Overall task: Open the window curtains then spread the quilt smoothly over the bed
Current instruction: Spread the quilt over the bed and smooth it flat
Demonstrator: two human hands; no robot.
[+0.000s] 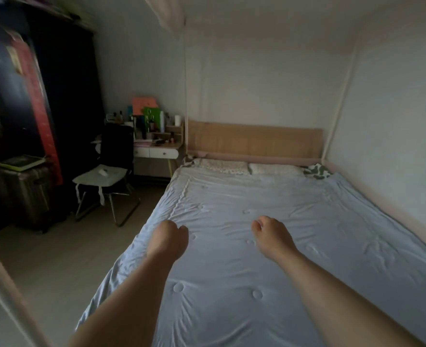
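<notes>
Quilt (269, 259) over bed (254, 140); open floor (69, 246) leftward

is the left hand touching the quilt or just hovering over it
Cannot tell. The head view shows the left hand over the light blue quilt with its fingers curled down out of sight, so neither contact nor a gap shows.

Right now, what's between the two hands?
Only lightly wrinkled quilt between the left hand and right hand; nothing else lies there, per the head view.

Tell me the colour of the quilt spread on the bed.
Pale blue quilt, seen best in the head view.
</notes>
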